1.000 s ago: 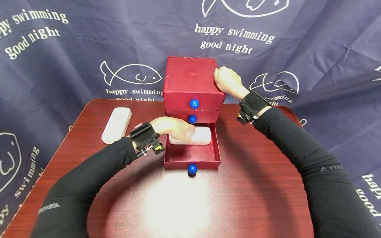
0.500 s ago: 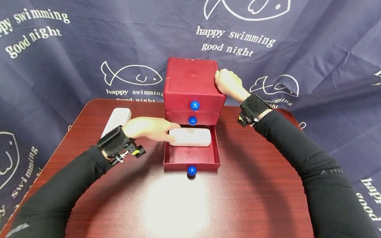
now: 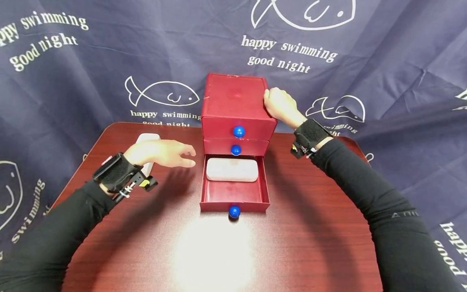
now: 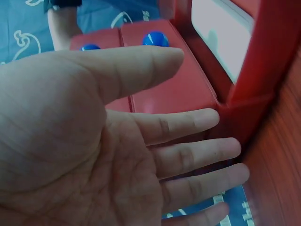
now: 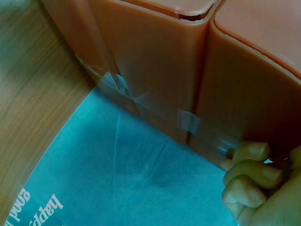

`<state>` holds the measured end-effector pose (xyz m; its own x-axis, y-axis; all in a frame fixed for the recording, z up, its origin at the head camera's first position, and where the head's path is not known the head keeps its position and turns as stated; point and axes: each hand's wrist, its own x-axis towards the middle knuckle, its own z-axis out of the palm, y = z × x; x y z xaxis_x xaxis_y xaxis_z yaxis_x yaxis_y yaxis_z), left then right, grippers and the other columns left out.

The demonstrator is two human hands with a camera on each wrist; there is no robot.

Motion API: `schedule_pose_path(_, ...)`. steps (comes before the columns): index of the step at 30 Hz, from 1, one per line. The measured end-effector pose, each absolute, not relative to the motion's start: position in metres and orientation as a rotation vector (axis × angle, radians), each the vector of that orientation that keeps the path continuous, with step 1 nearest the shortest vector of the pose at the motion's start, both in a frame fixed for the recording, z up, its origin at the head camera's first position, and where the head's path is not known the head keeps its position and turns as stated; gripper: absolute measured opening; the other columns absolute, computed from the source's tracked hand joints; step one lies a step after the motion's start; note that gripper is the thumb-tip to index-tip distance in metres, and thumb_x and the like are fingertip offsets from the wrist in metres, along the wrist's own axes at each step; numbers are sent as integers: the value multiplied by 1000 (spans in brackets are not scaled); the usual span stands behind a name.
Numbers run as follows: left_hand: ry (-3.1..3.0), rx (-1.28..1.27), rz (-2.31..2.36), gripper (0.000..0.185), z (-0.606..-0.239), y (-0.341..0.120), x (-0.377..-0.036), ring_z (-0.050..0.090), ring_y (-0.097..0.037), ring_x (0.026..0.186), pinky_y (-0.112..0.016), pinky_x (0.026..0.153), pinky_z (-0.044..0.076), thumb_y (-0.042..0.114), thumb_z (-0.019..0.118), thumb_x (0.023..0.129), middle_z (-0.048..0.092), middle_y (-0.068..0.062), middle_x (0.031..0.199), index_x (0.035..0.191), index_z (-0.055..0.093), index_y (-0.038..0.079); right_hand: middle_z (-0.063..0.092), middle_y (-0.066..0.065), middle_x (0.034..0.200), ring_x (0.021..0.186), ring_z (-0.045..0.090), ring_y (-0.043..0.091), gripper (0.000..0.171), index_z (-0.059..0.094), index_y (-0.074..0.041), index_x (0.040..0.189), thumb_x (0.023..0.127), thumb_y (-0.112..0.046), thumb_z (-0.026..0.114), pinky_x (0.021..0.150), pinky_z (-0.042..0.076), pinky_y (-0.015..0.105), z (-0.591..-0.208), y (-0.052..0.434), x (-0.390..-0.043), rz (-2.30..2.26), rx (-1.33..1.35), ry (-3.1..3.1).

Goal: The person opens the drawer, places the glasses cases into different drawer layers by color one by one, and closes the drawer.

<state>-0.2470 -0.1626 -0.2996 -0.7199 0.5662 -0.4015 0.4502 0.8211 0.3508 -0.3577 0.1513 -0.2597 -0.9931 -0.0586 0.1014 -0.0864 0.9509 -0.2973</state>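
Note:
A red cabinet (image 3: 235, 99) with three drawers and blue knobs stands at the back of the table. Its bottom drawer (image 3: 234, 194) is pulled out, and a white oblong case (image 3: 232, 169) lies flat at the drawer's back. My left hand (image 3: 180, 156) hovers left of the drawer with straight fingers (image 4: 188, 127), holding nothing. A second white case (image 3: 147, 140) lies mostly hidden behind that hand. My right hand (image 3: 273, 101) grips the cabinet's upper right edge. In the right wrist view its fingers (image 5: 249, 174) curl against the cabinet's side (image 5: 155, 70).
The dark red wooden table (image 3: 310, 227) reaches toward me in front of the drawer, with a bright glare spot (image 3: 213, 251) on it. A navy cloth (image 3: 91, 69) with fish drawings and white lettering hangs behind and beside the table.
My left hand let go of the white case in the bottom drawer and drew back to the left. The case stays in the drawer. The right hand has not moved.

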Motion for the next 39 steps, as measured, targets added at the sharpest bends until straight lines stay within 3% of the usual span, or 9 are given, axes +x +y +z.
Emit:
schedule_pose_path(5, 2562, 651, 268, 56, -301, -181, -254, 56, -41, 132, -56, 111, 44, 34, 61, 99, 59, -24, 140, 140, 52, -2, 67, 28, 120, 114, 64, 43, 52, 64, 4, 102, 106, -30, 25, 96, 53, 61, -258, 151, -357, 464, 109, -3010)
schedule_pose_path(12, 2664, 539, 281, 73, -306, -203, -260, 40, -51, 141, -62, 117, 34, 32, 63, 97, 43, -37, 149, 149, 35, -12, 66, 28, 122, 115, 64, 43, 53, 64, 4, 104, 107, -30, 24, 97, 53, 61, -258, 151, -357, 467, 108, -3020)
schedule_pose_path(28, 2869, 92, 387, 94, -343, -243, -273, 31, -63, 135, -74, 107, 35, 38, 59, 93, 25, -42, 151, 156, 8, -10, 66, 28, 120, 114, 64, 44, 53, 64, 4, 103, 107, -31, 24, 97, 52, 61, -261, 151, -356, 479, 114, -3018)
schedule_pose_path(39, 2839, -158, 447, 114, -370, -248, -273, 27, -66, 136, -77, 107, 32, 37, 69, 90, 17, -49, 150, 153, -11, -15, 66, 28, 122, 115, 64, 43, 53, 64, 4, 103, 106, -30, 24, 97, 52, 61, -260, 151, -358, 478, 119, -3019)
